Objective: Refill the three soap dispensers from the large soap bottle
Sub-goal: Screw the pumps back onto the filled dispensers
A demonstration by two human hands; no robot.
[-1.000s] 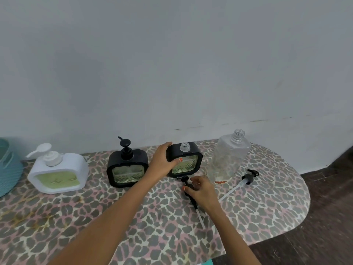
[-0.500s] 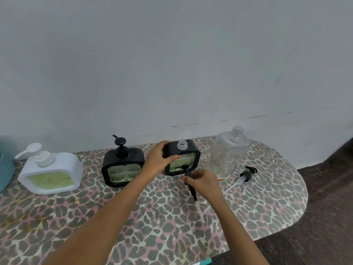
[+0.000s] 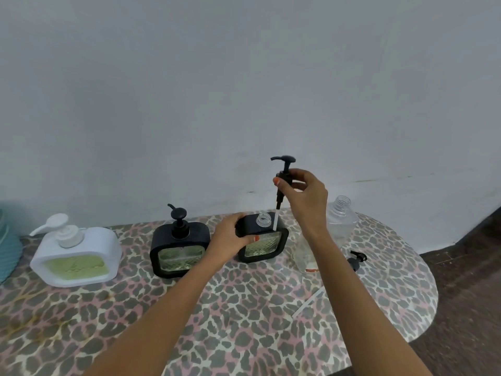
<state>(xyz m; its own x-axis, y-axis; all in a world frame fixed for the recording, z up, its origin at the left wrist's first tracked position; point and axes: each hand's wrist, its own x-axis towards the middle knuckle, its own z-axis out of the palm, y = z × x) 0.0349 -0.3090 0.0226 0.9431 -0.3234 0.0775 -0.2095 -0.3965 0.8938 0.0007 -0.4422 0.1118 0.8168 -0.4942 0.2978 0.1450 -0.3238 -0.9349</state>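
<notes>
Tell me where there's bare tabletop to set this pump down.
Widest free patch: the table front-left, before the white dispenser and capped black dispenser. Another lies before the open black dispenser. Crowded: the back row, and right, where the clear bottle, loose pump and tube sit.

Leopard print, grey spots on pink and cream, covers the bench (image 3: 244, 308). At frame left the white dispenser (image 3: 78, 256) shows yellow-green soap. The centre dispenser (image 3: 180, 248), right dispenser (image 3: 267, 244) and raised pump (image 3: 284, 169) are black. The basket (image 3: 9, 248) at far left is teal.
</notes>
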